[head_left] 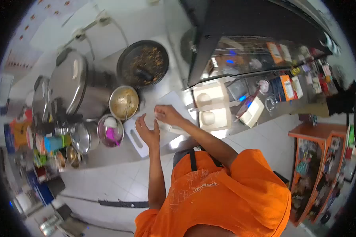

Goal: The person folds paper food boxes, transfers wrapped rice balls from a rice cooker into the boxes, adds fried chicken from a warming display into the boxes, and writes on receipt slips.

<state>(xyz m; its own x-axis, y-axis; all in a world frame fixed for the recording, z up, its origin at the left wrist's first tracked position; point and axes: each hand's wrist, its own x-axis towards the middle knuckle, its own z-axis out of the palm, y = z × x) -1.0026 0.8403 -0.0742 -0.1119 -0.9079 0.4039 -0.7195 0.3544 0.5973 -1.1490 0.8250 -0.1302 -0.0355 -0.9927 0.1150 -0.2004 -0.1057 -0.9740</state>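
Note:
My left hand (148,131) hovers over the left part of a white cutting board (174,102), its fingers curved and apart with nothing visible in them. Close by, my right hand (168,115) has its fingers curled together over the same board; anything inside them is hidden. A metal bowl (124,103) of yellowish mixture, with a spoon handle at its rim, stands just beyond my left hand. Left of that hand is another bowl (110,131) with a white item and a bright pink item in it. Behind them sits a dark pan (143,63) of chopped brown food.
Large steel pots (73,85) crowd the left of the counter, with a smaller metal pot (83,138) in front. Right of the board lies an open pale takeaway box (211,106). A dark-framed glass case (241,55) rises behind it. Another person (340,98) stands far right.

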